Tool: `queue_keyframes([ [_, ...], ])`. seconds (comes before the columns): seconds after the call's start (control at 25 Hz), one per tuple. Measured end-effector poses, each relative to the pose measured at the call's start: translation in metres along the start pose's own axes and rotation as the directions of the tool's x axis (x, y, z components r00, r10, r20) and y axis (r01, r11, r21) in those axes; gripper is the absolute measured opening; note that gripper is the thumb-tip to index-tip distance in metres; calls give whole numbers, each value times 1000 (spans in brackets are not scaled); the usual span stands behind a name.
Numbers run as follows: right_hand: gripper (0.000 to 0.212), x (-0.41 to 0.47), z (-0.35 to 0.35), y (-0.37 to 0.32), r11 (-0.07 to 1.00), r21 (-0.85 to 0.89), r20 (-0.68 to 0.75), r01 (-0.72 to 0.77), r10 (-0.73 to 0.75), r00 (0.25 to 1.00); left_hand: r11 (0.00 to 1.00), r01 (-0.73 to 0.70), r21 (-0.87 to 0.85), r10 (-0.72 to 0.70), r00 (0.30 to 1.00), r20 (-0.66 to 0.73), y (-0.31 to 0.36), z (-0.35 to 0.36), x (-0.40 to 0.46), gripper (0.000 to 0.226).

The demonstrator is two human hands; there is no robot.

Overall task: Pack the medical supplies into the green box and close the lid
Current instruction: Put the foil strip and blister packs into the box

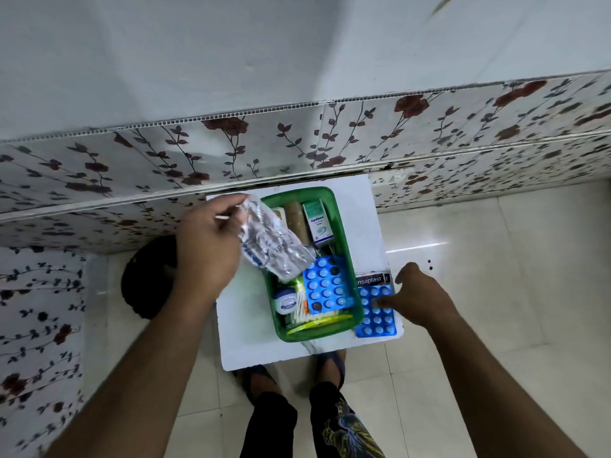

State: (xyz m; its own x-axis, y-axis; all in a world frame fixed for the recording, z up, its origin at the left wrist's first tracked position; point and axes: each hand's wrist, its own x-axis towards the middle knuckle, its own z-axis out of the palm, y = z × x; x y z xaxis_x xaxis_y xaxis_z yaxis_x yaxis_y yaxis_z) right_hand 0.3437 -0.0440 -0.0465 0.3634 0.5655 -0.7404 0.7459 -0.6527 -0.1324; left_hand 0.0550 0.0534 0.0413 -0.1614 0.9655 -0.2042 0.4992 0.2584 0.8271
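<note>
Here, left hand (206, 249) over green box (330, 200).

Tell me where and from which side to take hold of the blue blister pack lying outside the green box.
Grip the blue blister pack by its right long edge, coming from the right. It lies flat on the white board, its left edge close against the green box and its far end by the Hansaplast box. The right hand's fingers already rest there; lift that edge, then pinch.
</note>
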Motion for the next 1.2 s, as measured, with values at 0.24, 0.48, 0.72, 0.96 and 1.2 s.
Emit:
queue_keyframes([
  [0.24,65,-3,16,-1,999,12,-56,32,-31,998,982,-108,153,74,974,214,8,63,19,23],
  [0.48,63,1,18,9,980,196,-57,13,-1,998,797,-388,463,260,912,318,-4,69,8,50],
  [0.72,42,4,9,11,888,459,33,-10,-6,999,508,-571,645,272,817,509,-19,82,-4,71],
  [0.96,22,-16,-32,12,767,642,28,1,-25,999,713,-472,518,366,881,299,-20,63,-5,46],
  [1.2,24,-41,-84,-71,575,767,-150,285,-271,951,944,-148,294,193,972,-132,-59,20,3,24],
])
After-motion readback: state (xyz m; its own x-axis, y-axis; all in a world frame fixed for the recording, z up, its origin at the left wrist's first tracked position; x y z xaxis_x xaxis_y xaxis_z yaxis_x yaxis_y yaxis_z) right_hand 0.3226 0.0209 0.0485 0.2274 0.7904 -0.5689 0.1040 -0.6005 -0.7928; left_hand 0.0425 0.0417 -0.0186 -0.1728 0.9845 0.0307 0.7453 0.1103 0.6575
